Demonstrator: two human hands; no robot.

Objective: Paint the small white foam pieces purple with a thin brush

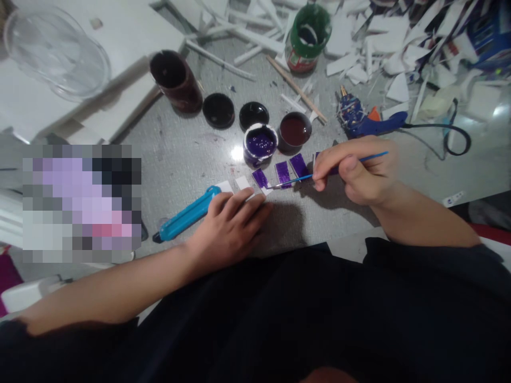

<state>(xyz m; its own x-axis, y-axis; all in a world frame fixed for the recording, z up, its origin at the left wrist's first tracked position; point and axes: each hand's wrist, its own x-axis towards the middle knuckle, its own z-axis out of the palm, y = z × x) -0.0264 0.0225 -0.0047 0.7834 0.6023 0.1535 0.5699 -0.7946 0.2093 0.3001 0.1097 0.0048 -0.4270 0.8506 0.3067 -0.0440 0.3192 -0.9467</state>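
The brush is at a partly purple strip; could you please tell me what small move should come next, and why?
Probably the right hand should draw the brush over the near end of the strip: that end looks white, the far part is purple, and the brush tip is there, beside the left hand.

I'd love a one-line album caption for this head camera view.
Right hand holding a thin blue paintbrush at a partly purple piece, left hand close by, near an open paint pot.

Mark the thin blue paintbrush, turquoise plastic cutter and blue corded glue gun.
Thin blue paintbrush (298, 179), head view, handle.
Turquoise plastic cutter (188, 214), head view, casing.
Blue corded glue gun (374, 125), head view, handle.
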